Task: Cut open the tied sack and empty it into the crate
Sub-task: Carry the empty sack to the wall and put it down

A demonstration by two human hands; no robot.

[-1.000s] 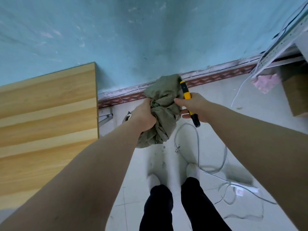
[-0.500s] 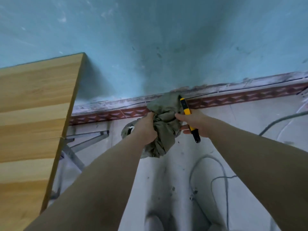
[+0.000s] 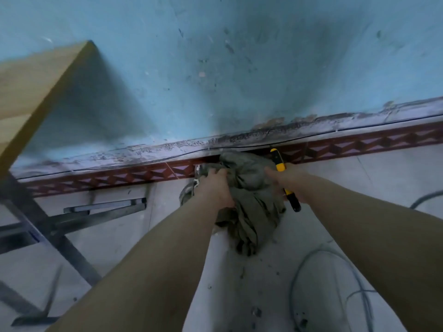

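A crumpled olive-green cloth sack [image 3: 249, 207] hangs in front of me above the floor, close to the wall's base. My left hand [image 3: 214, 188] grips its upper left side, where a bit of white cord [image 3: 196, 182] shows. My right hand [image 3: 286, 180] presses on the sack's upper right while it holds a yellow and black utility knife [image 3: 280, 166], whose tip points up at the wall. No crate is in view.
A wooden table top [image 3: 31, 92] on grey metal legs [image 3: 60, 236] stands at the left. A blue wall with a red patterned skirting [image 3: 359, 143] is straight ahead. Grey cables [image 3: 311, 271] lie on the pale floor at the lower right.
The view has swung down and left and closer to the wall. Both hands keep their hold on the sack and the knife, now lower, near the skirting. My feet have left the view.
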